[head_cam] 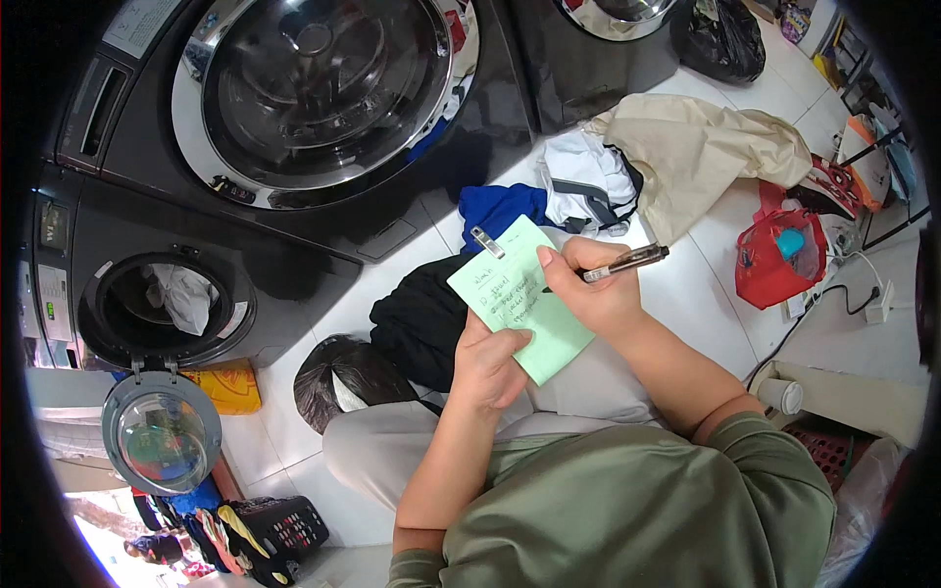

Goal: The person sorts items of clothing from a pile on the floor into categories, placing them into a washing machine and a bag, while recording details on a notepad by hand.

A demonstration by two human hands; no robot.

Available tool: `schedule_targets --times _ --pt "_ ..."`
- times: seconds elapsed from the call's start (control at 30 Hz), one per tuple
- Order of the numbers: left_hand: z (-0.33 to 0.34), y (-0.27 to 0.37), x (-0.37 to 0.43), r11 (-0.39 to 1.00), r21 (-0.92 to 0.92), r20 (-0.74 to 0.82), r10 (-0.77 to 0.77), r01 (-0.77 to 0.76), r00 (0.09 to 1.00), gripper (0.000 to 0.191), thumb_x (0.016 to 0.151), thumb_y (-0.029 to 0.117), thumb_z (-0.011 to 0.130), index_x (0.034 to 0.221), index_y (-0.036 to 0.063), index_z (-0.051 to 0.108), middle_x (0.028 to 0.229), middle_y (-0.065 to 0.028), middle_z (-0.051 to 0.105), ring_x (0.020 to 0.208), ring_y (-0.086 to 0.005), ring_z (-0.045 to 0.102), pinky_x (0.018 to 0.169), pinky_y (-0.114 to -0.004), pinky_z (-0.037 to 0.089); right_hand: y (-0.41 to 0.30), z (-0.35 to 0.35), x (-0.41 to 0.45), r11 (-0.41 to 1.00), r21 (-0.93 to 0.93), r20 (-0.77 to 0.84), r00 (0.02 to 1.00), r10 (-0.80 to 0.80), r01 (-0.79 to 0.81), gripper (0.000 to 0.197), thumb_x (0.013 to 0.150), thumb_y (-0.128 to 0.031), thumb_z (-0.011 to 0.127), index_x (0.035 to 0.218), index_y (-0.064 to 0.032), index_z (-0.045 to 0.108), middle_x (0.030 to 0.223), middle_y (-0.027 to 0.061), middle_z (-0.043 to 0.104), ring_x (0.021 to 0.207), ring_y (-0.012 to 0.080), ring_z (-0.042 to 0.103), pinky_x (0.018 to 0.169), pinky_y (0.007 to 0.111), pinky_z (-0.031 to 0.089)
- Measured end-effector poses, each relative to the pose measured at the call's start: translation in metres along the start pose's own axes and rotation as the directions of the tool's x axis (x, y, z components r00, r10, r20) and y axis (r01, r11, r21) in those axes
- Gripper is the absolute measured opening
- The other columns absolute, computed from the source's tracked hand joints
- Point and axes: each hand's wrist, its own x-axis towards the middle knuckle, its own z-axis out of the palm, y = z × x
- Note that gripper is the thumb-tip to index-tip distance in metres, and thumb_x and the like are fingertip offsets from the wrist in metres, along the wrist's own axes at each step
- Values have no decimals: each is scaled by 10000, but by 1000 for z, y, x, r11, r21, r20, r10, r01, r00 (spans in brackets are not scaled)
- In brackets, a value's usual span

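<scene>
My left hand [491,360] grips the lower left edge of a light green paper pad [548,342], thumb on top. A metal clip [487,242] sits at the pad's top corner, and handwriting covers part of the sheet. In my right hand [597,283] is a dark pen [632,262], its tip end near the written lines; that hand rests at the pad's right edge. Beyond the pad lie a blue cloth [496,209], a white garment with grey trim [588,176] and a beige cloth [698,147]. Black fabric [423,316] lies to its left.
A large front-loading machine [470,162] has its round door closed. The smaller machine's door [162,434] hangs open, with white fabric [184,298] inside. A black laundry basket [298,525] holds clothes at lower left. At right are a red bag [761,261], a sneaker [831,187] and cables.
</scene>
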Motion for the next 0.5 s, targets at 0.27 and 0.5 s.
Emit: schedule_targets --times 0.27,0.5 --pt "-1 0 0 1000 -11 -12 4 -4 1000 723 640 -156 380 1340 24 400 1290 -149 505 1207 -306 499 1025 -463 407 3 1 0 1000 -21 17 1000 -21 22 382 832 -70 654 538 -10 417 497 -3 373 471 63 292 427 279 226" --pt "-7 1 1 1000 5 42 -29 29 999 791 669 -174 359 1413 91 301 1368 -134 436 1274 -288 433 1047 -440 366 -2 2 1 999 -18 18 999 -34 35 374 834 -75 656 549 -11 423 501 0 383 473 65 305 427 281 231"
